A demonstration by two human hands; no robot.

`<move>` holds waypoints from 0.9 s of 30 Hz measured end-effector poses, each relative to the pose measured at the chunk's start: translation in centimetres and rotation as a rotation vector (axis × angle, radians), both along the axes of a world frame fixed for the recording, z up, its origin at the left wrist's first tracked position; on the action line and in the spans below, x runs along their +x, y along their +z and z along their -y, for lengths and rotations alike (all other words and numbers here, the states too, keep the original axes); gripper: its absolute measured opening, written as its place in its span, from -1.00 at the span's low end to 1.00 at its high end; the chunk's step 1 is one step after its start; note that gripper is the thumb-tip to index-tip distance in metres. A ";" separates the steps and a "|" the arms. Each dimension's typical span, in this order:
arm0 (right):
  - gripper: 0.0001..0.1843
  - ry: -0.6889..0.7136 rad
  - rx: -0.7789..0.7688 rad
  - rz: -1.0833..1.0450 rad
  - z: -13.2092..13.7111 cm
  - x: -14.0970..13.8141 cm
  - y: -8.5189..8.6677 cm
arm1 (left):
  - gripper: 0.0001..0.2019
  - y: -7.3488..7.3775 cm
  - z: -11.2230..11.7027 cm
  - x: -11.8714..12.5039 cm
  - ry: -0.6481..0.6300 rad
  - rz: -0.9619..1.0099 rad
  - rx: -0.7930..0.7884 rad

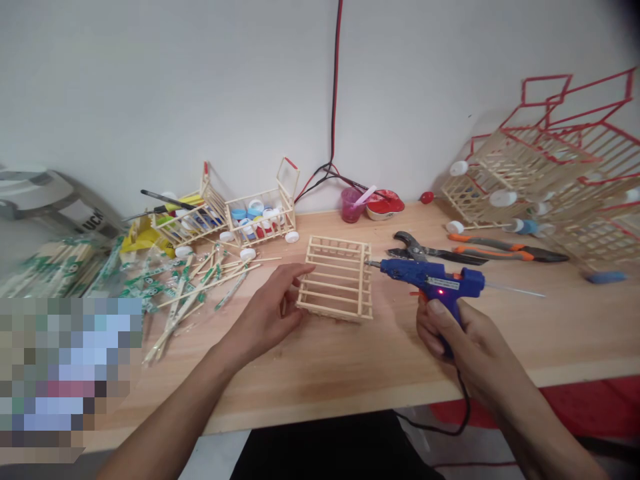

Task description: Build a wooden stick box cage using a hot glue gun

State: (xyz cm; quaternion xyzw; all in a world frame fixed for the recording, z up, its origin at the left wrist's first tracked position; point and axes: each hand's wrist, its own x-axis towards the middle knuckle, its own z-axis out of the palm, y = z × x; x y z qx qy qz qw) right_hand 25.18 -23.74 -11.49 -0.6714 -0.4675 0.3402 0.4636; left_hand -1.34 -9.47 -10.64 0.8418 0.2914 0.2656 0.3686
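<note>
A small slatted basket made of bamboo sticks (333, 290) lies on the table in front of me. My left hand (277, 300) is at its left side, with the index finger over the top edge and the thumb by the near corner. Some of its other fingers are partly hidden. In my right hand (453, 333) is a blue hot glue gun (425, 277), gripped by its handle. A red light glows on the gun, and its metal nozzle points left at the basket's right edge. A clear glue stick (517, 290) sticks out of its back.
Two small stick carts (263, 220) with bottle caps stand behind left, near wrapped and loose chopsticks (185, 293). Pliers (510, 250) and cutters (425, 250) lie right, before stacked red-handled carts (545, 160). A purple cup (351, 207) and red paint dish (385, 205) stand by the wall.
</note>
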 end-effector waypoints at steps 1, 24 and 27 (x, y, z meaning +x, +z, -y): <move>-0.47 0.001 0.000 -0.007 0.0 0.0 0.0 | -0.36 0.0 0.0 0.0 0.000 -0.001 0.000; -0.55 -0.111 0.014 -0.553 -0.4 0.0 0.1 | -0.41 1.0 -0.3 -0.9 0.048 0.037 0.119; -0.54 -0.115 0.019 -0.642 -0.4 0.4 -0.2 | -0.59 2.0 0.0 -0.8 0.149 0.040 0.301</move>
